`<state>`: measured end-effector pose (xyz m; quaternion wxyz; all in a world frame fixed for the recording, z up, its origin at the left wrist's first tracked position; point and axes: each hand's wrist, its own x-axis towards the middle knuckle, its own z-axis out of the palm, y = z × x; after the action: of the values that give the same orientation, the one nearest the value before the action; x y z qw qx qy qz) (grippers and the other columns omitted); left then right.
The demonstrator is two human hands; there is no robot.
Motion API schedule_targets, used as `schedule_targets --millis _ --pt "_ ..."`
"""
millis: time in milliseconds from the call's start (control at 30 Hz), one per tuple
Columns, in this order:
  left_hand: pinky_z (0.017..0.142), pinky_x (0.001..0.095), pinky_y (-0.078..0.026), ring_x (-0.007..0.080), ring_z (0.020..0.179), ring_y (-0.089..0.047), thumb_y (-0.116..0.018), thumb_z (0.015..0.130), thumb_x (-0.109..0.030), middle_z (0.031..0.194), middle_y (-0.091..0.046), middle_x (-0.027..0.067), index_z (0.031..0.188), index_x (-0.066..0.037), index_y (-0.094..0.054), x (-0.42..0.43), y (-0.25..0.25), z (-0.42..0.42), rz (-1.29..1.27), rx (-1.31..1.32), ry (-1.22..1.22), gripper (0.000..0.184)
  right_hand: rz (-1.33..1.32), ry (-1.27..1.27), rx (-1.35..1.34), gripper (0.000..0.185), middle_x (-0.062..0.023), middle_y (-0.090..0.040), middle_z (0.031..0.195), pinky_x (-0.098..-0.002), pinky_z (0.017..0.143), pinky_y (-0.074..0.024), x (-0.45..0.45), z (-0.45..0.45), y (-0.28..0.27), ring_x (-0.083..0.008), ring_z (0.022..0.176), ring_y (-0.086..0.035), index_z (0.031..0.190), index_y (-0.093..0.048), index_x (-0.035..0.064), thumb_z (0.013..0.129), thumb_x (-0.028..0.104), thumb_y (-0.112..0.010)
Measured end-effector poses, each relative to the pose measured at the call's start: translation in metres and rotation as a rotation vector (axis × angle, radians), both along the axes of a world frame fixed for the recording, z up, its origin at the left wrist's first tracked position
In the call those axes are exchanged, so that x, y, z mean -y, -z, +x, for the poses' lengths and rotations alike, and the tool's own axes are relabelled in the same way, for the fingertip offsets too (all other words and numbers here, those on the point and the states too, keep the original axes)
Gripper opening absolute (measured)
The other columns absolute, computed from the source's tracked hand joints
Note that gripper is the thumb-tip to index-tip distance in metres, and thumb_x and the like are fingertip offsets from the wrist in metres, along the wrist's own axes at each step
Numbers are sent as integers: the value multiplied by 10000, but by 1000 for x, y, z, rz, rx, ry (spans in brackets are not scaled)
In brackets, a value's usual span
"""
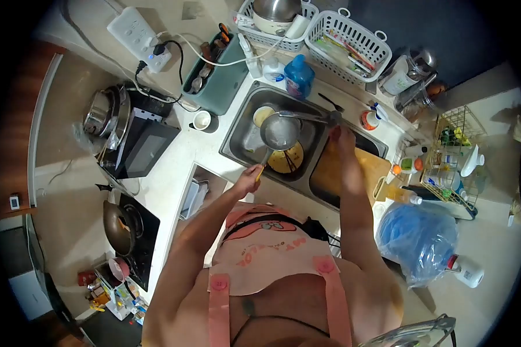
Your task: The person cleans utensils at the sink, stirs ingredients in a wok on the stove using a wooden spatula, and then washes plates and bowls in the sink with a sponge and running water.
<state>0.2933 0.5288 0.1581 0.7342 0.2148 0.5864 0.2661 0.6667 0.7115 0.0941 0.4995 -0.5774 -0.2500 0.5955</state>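
My left hand [249, 180] is closed on the yellow handle of a round ladle or strainer [280, 132], whose bowl is over the left sink basin [237, 136]. Under the metal faucet [301, 115] sits that bowl. My right hand [342, 139] is at the faucet's base, its fingers partly hidden, so its grip is unclear. Below the strainer, a yellowish round dish [286, 159] with dark sticks lies in the basin. A small pale bowl [264, 116] stands behind it. A wooden cutting board [353, 168] lies across the right basin.
Behind the sink stand a blue bottle [299, 78], a green utensil holder [221, 81] and white baskets [350, 46]. A white cup [202, 120] is left of the sink. On the right are a wire rack [457, 139] and a bagged water jug [419, 237]. A wok [119, 227] is far left.
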Motion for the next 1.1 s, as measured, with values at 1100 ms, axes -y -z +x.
schedule_targets --millis 1100 --pt "408 244 -301 78 486 -381 -447 1061 -413 618 -401 -33 1215 -133 -563 115 -54 -55 246 50 -265 340 -313 -971 25 325 -64 -653 991 -305 732 -514 191 -278 -110 -176 850 -641 1097 -588 69 1005 376 -536"
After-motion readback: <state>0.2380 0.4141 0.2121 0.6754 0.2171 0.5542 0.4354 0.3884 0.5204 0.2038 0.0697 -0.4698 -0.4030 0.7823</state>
